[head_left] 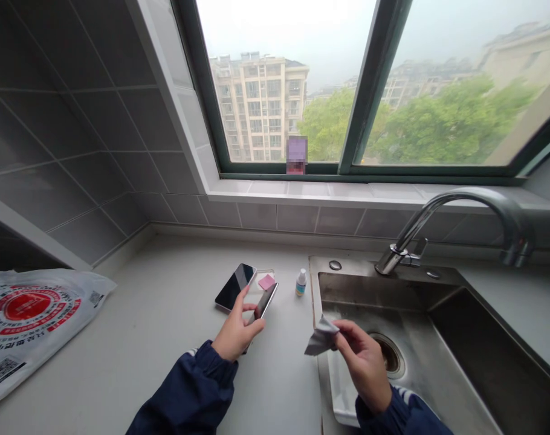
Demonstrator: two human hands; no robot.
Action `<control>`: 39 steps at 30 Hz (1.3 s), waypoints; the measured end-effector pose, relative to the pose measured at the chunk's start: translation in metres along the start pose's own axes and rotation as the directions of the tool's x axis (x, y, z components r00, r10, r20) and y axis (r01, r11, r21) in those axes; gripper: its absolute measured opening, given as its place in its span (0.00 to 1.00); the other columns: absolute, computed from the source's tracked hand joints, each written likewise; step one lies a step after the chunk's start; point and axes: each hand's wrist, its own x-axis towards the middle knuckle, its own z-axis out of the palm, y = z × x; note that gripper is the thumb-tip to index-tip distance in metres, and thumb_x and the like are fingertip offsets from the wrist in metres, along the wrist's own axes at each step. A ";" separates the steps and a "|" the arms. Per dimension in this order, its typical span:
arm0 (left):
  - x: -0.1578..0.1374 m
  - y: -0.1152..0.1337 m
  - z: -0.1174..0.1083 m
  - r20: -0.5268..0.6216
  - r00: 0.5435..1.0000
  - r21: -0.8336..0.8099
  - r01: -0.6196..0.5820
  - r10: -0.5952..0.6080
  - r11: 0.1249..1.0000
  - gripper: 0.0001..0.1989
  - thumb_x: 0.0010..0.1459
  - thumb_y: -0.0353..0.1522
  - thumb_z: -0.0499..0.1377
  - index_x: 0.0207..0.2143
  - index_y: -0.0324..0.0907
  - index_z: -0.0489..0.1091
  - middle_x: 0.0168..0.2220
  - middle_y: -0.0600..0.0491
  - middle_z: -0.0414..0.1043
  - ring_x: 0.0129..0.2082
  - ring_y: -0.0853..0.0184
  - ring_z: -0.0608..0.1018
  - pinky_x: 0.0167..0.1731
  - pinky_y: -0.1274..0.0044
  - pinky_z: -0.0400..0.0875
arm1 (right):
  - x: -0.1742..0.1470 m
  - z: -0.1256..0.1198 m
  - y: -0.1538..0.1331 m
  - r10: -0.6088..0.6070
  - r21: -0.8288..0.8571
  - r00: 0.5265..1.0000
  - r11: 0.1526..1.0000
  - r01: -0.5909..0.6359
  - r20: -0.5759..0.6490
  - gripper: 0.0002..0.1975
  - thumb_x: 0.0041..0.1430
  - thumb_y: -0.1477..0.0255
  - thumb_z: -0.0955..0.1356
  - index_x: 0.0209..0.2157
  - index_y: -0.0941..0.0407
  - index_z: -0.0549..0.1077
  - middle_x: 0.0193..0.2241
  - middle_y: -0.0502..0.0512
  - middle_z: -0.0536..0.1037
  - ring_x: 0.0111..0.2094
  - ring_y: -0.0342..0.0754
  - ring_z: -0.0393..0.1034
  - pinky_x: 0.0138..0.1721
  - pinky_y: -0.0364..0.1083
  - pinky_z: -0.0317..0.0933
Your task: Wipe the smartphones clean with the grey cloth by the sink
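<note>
1 tilted phone left of 1 creased grey cloth

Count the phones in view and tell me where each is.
2: one phone lies on the counter; another phone is held tilted in the left hand. Any inside the plastic bag would be hidden.

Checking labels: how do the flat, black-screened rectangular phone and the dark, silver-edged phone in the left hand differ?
Pose: the flat, black-screened rectangular phone lies on the white countertop; the dark, silver-edged phone tilts up in the left hand. View: the flat phone's screen shows broadly; the held phone's face shows as a narrow strip. Both have dark faces, pale edges.
</note>
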 end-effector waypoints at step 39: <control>0.010 -0.031 0.127 0.456 0.888 -0.842 0.408 0.062 0.353 0.33 0.59 0.48 0.50 0.57 0.33 0.64 0.53 0.41 0.71 0.56 0.53 0.71 0.60 0.63 0.57 | -0.003 -0.001 0.028 -0.225 -0.702 0.772 0.322 0.635 0.595 0.33 0.65 0.65 0.62 0.67 0.62 0.48 0.66 0.63 0.49 0.67 0.63 0.37 0.61 0.65 0.45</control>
